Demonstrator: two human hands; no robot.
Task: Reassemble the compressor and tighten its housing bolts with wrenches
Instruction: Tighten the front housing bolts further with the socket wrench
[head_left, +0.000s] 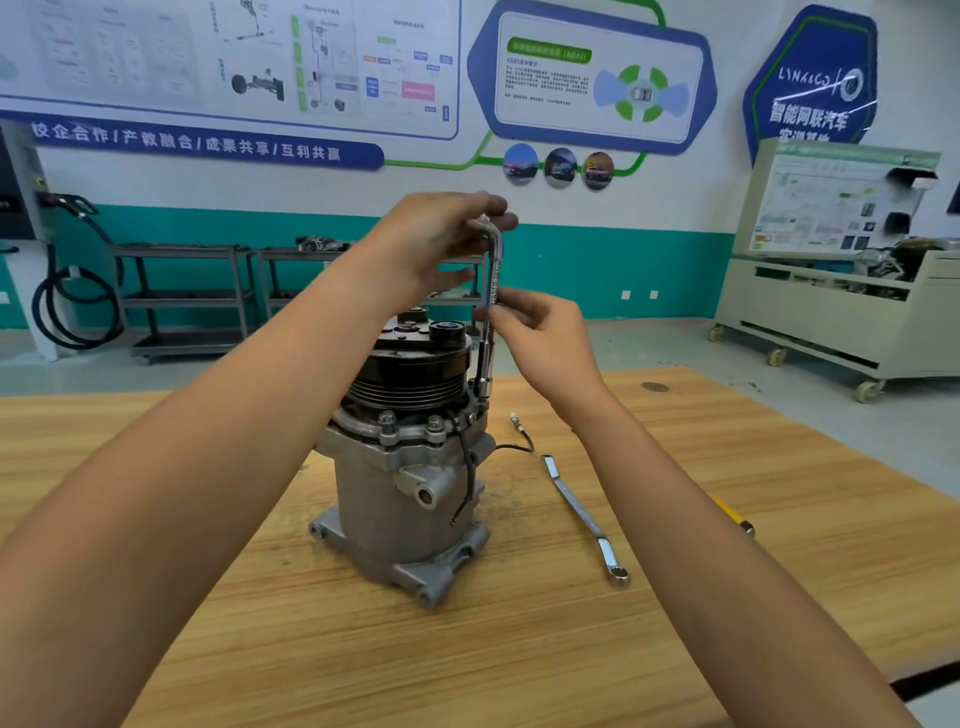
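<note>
Left hand (441, 234) grips the bent top of the socket wrench (495, 270); right hand (540, 338) pinches its shaft. Socket (484, 387) meets the flange of the compressor (405, 483), upright on the table (208, 623). Advise: shaft vertical, socket square on the bolt, when turning.

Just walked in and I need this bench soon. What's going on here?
A person is working on a compressor that stands upright on the table. A wrench with a bent top stands upright, its lower end on the housing rim. The left hand grips the bent top and the right hand pinches the shaft. A spanner lies on the table to the right of the compressor, untouched.
</note>
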